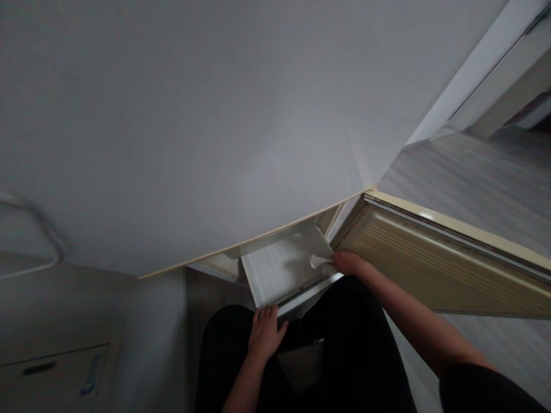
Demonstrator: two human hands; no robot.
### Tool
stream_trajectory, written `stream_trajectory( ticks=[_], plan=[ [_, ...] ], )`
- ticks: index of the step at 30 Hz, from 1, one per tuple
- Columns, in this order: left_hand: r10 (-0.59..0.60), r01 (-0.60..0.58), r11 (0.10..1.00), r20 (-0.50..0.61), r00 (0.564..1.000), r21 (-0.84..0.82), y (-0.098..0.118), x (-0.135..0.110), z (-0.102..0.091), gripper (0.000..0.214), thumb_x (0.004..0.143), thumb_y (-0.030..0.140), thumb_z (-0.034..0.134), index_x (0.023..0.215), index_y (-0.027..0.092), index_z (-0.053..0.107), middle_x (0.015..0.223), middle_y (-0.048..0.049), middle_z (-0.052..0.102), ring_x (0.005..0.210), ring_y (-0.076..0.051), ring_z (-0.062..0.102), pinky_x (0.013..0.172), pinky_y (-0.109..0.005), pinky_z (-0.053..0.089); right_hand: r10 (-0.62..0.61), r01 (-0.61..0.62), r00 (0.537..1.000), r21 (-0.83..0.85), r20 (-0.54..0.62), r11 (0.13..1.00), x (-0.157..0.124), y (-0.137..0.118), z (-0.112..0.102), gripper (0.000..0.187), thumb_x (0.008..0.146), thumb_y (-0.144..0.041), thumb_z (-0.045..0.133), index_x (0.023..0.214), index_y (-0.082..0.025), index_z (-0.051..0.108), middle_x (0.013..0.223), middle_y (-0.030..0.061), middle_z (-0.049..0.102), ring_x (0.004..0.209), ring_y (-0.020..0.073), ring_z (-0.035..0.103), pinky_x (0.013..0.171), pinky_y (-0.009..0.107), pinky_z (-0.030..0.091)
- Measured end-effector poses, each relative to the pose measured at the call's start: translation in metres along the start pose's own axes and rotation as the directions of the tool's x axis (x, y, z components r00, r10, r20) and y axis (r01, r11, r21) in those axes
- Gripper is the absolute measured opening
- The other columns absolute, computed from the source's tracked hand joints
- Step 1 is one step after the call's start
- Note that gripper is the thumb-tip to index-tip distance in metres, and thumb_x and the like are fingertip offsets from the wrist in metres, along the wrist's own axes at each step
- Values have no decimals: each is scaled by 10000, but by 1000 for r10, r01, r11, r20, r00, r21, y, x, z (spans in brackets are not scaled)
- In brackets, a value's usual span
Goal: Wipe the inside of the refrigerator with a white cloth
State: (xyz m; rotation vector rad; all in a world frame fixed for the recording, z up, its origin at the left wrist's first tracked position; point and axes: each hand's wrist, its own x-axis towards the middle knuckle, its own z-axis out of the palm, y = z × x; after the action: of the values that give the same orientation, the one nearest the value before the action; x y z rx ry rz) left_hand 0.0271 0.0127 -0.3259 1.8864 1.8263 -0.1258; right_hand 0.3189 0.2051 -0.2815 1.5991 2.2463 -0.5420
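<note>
A white ribbed drawer [275, 269] is pulled out from the bottom of a white fridge-like cabinet [206, 132]. My right hand [348, 263] is closed on a small white cloth or tissue [319, 261] that rests on the drawer's right part. My left hand [266, 331] lies at the drawer's front edge, fingers together against its rim, holding it. My knees in dark trousers [344, 350] are just below the drawer.
The cabinet's cream door [439, 258] stands open to the right, ribbed on its inner side. Grey wood-look floor [482, 178] stretches beyond it toward a white door frame [469, 69]. A low grey unit with a handle [55, 373] sits at the lower left.
</note>
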Motion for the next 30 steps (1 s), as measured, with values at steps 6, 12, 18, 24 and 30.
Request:
stream_trajectory(
  ticks=[6,12,18,24,30],
  plan=[
    [-3,3,1000,-12,1000,-3,-2,5,5,444,940,411,476,1280,156,606,1295,-153,681,1284,-293,580,1202,-491,273,34,-18,893,40,-449,999,-70,15,36,609,903,-87,410,1509,-113,464,1634,185,312,1462,290,401,1168,412,411],
    [0,-1,998,25,1000,56,-6,7,11,533,935,388,456,1396,133,541,1493,-197,550,1466,-324,419,1219,-503,268,175,-171,950,38,-257,985,-20,-8,93,668,968,-257,470,1559,25,338,1482,304,469,1353,380,500,1130,499,429],
    [-49,45,994,29,998,101,-4,7,14,553,896,334,493,1407,127,537,1676,-158,280,1574,-367,139,1240,-529,224,231,-230,952,27,-201,973,28,-17,81,737,1002,-312,404,1565,123,212,1419,403,468,1177,395,619,961,501,540],
    [-74,77,992,-30,997,98,0,8,20,561,879,323,497,1419,173,526,1698,-119,238,1587,-344,74,1225,-523,243,201,-199,939,38,-278,979,50,-12,86,715,987,-251,366,1576,115,189,1430,396,457,1102,370,647,898,460,571],
    [-99,103,989,-37,994,107,-1,11,26,556,881,313,487,1417,171,531,1688,-131,261,1583,-351,102,1214,-549,255,189,-162,961,142,-200,976,51,-4,84,757,968,-253,399,1596,87,147,1493,368,412,1216,383,605,990,447,533]
  ],
)
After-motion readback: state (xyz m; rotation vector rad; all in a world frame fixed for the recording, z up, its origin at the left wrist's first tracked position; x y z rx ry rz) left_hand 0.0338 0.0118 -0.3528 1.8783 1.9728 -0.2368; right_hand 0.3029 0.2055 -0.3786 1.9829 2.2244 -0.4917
